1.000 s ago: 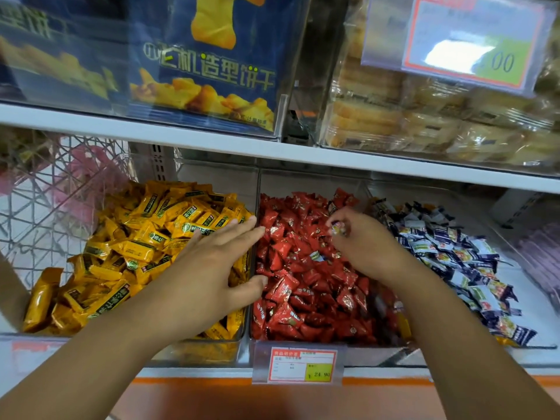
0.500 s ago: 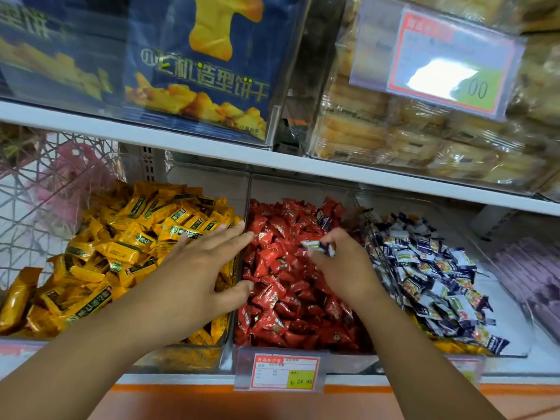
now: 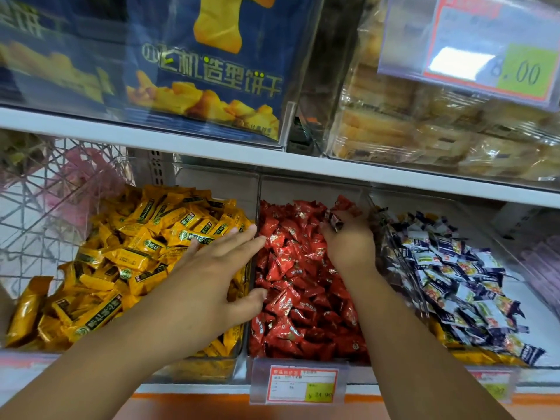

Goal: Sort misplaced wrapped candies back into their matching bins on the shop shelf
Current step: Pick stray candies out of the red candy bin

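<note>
Head view: how far along is the sorting?

— Midway, I'd judge. The right hand pinches one dark-wrapped stray at its fingertips, above the far corner of the red bin. It has not been dropped anywhere yet.

And the left hand?

— The left hand is flat, fingers straight, and holds nothing. It sits over the yellow bin, with its thumb across the divider above the red candies.

Where does the stray belong?

— Likely the blue bin, just right of the right hand. Its blue-white candies look like the match.

What's left?

— The reds under the right hand look uniform, and so do the yellow candies under the left. But yellow wrappers show beneath the blue-white pile, right of the right forearm, and those look misplaced.
</note>
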Demonstrator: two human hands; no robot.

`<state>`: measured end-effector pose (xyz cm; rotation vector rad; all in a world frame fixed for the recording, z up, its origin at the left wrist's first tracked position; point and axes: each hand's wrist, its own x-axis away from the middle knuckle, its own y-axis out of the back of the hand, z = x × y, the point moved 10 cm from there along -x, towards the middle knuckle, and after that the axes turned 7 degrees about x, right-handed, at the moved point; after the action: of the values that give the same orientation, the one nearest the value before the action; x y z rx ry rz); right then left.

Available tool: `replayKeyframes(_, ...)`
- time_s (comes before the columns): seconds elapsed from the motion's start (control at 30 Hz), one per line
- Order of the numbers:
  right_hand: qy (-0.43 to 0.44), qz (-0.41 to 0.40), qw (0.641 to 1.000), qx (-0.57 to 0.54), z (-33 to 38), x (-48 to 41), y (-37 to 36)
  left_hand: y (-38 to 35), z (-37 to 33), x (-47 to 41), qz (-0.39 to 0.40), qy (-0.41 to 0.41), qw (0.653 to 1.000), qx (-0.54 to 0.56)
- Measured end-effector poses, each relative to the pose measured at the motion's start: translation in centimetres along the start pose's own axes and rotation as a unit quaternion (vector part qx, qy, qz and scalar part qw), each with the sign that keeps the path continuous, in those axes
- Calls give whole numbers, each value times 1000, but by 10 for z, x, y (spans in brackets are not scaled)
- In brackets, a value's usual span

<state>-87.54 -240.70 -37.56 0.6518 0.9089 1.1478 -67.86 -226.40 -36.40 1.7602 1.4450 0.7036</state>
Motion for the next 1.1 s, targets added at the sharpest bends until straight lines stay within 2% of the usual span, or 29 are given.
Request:
replayKeyframes(0.27,4,63,998,-5,-1,14,-13,1,4,2,-10,6,1000,3)
replayKeyframes(0.4,11,67,997,-36,-1,19,-9,-1,1,3,-8,7,1000,2)
replayKeyframes(0.57,10,109,994,1,0,21,-17,-4,1,5,-4,7,1000,-5)
replayKeyframes(0.93,14,81,992,-100,1,39,21,3,0,1,-12,15,1000,-11)
replayKeyframes(1.1,85,57,992,-80,17,56,55,5,8,4,-21,15,1000,-12)
